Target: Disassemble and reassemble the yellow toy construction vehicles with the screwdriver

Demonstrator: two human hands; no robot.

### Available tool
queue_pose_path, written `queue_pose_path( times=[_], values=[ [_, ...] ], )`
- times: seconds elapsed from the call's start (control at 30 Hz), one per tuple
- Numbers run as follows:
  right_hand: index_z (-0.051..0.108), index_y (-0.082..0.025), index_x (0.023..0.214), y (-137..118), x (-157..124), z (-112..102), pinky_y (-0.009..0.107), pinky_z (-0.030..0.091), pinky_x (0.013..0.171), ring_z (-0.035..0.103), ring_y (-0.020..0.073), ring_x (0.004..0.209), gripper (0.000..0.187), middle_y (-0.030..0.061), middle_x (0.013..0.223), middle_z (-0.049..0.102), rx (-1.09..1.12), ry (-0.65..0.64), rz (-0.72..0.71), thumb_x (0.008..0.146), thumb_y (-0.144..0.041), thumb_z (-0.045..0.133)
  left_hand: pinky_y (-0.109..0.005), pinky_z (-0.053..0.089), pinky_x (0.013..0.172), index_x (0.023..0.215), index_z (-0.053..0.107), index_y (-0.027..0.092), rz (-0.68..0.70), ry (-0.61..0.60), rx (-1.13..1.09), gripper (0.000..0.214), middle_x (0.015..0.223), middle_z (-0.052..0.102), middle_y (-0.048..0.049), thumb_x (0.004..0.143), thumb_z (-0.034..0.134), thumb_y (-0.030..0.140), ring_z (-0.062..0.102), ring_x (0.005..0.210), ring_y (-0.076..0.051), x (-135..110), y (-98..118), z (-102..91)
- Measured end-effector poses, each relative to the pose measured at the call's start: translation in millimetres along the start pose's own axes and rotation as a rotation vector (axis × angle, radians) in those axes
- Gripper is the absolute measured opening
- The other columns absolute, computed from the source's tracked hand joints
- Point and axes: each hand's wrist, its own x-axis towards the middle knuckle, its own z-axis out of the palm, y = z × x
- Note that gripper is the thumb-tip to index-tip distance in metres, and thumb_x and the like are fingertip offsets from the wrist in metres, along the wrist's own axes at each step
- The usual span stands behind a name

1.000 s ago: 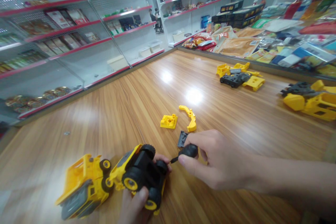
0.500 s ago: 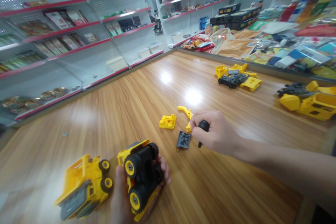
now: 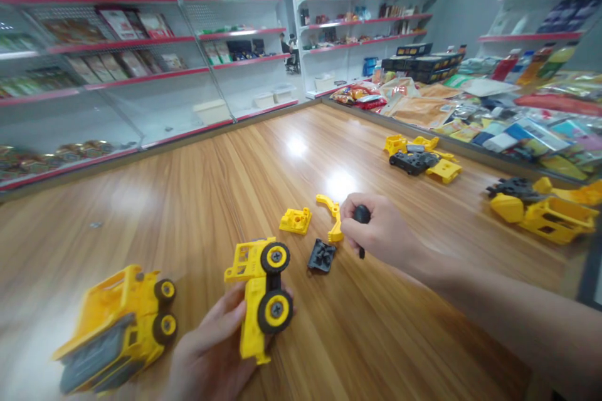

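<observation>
My left hand (image 3: pixel 219 341) grips a yellow toy truck (image 3: pixel 258 307) with black wheels, tipped so one side and its wheel screws face me. In my right hand (image 3: pixel 376 225), closed in a fist, is a black-handled screwdriver (image 3: pixel 362 215); its far end is hidden. Beside that fist lies a curved yellow toy arm (image 3: pixel 335 216), with a dark grey plastic piece (image 3: pixel 322 256) just below it. A yellow plastic part (image 3: pixel 296 220) rests a little to the left. On the table at the left, a yellow toy dump truck (image 3: pixel 115 332) lies on its side.
Yellow and black toy parts (image 3: pixel 418 156) lie on the wooden table (image 3: pixel 211 182) at the back right. Another group of yellow toy pieces (image 3: pixel 555 216) is nearer the right edge. Packaged goods (image 3: pixel 423 106) lie beyond the table's rim, and stocked shelves (image 3: pixel 141 78) stand behind.
The truck in my left hand has turned from showing its black underside to showing its yellow side. My right hand still holds the screwdriver near the same parts. The view has shifted slightly.
</observation>
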Motion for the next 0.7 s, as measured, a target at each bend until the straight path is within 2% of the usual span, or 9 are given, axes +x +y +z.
queue_pose_path(
  times=[0.13, 0.2, 0.23, 0.3, 0.4, 0.47, 0.6, 0.7],
  values=[
    [0.059, -0.017, 0.078, -5, 13, 8, 0.024, 0.040, 0.062, 0.056, 0.0133, 0.068, 0.015, 0.0009, 0.073, 0.061, -0.202, 0.029, -0.186, 0.089, -0.021, 0.051, -0.037, 0.061, 0.077, 0.110, 0.069, 0.016, 0.075, 0.036, 0.074, 0.038, 0.092, 0.077, -0.0103, 0.073, 0.072, 0.009, 0.074, 0.083, -0.027, -1, -4, 1.6],
    [0.064, -0.015, 0.097, -11, 25, 15, 0.026, 0.044, 0.076, 0.060, 0.0147, 0.084, 0.017, 0.0061, 0.094, 0.065, -0.339, -0.046, -0.268, 0.094, -0.024, 0.049, -0.037, 0.061, 0.076, 0.112, 0.067, 0.014, 0.100, 0.034, 0.080, 0.038, 0.092, 0.077, -0.0109, 0.074, 0.072, 0.009, 0.074, 0.081, -0.026, -1, -5, 3.9],
    [0.063, -0.015, 0.107, -13, 32, 20, 0.026, 0.044, 0.081, 0.061, 0.0153, 0.090, 0.021, 0.0078, 0.101, 0.065, -0.431, -0.107, -0.265, 0.095, -0.027, 0.050, -0.037, 0.061, 0.076, 0.113, 0.066, 0.013, 0.108, 0.026, 0.077, 0.039, 0.093, 0.077, -0.0114, 0.074, 0.072, 0.010, 0.074, 0.081, -0.026, -1, -5, 4.9],
    [0.065, -0.012, 0.110, -19, 44, 31, 0.028, 0.045, 0.081, 0.063, 0.0191, 0.091, 0.035, 0.0115, 0.103, 0.066, -0.507, -0.173, -0.244, 0.089, -0.040, 0.061, -0.036, 0.062, 0.075, 0.116, 0.063, 0.013, 0.115, 0.002, 0.056, 0.041, 0.097, 0.076, -0.0126, 0.076, 0.070, 0.009, 0.075, 0.081, -0.026, -1, -4, 5.9],
    [0.072, -0.010, 0.088, -25, 58, 48, 0.028, 0.045, 0.067, 0.065, 0.0236, 0.080, 0.048, 0.0144, 0.087, 0.069, -0.590, -0.269, -0.202, 0.071, -0.055, 0.075, -0.037, 0.061, 0.077, 0.124, 0.057, 0.013, 0.120, -0.030, 0.007, 0.047, 0.105, 0.075, -0.0139, 0.078, 0.066, 0.007, 0.074, 0.087, -0.026, -2, -3, 4.8],
    [0.073, -0.011, 0.079, -29, 64, 55, 0.027, 0.043, 0.062, 0.065, 0.0240, 0.074, 0.043, 0.0147, 0.080, 0.070, -0.630, -0.315, -0.192, 0.066, -0.051, 0.079, -0.039, 0.061, 0.080, 0.129, 0.052, 0.014, 0.125, -0.039, -0.008, 0.052, 0.107, 0.074, -0.0135, 0.079, 0.064, 0.006, 0.073, 0.092, -0.028, -3, -3, 3.2],
    [0.074, -0.012, 0.085, -34, 66, 52, 0.025, 0.042, 0.063, 0.067, 0.0208, 0.075, 0.018, 0.0128, 0.082, 0.073, -0.661, -0.310, -0.199, 0.081, -0.027, 0.065, -0.038, 0.060, 0.083, 0.136, 0.046, 0.014, 0.150, -0.057, -0.010, 0.057, 0.110, 0.073, -0.0138, 0.082, 0.062, 0.008, 0.072, 0.096, -0.027, -2, -4, 0.9],
    [0.073, -0.015, 0.096, -29, 60, 41, 0.025, 0.044, 0.071, 0.067, 0.0193, 0.085, 0.022, 0.0102, 0.090, 0.073, -0.661, -0.260, -0.212, 0.089, -0.023, 0.053, -0.035, 0.060, 0.079, 0.134, 0.047, 0.012, 0.162, -0.084, -0.008, 0.055, 0.111, 0.073, -0.0148, 0.082, 0.063, 0.008, 0.072, 0.096, -0.027, 0, -3, -0.1]
  ],
)
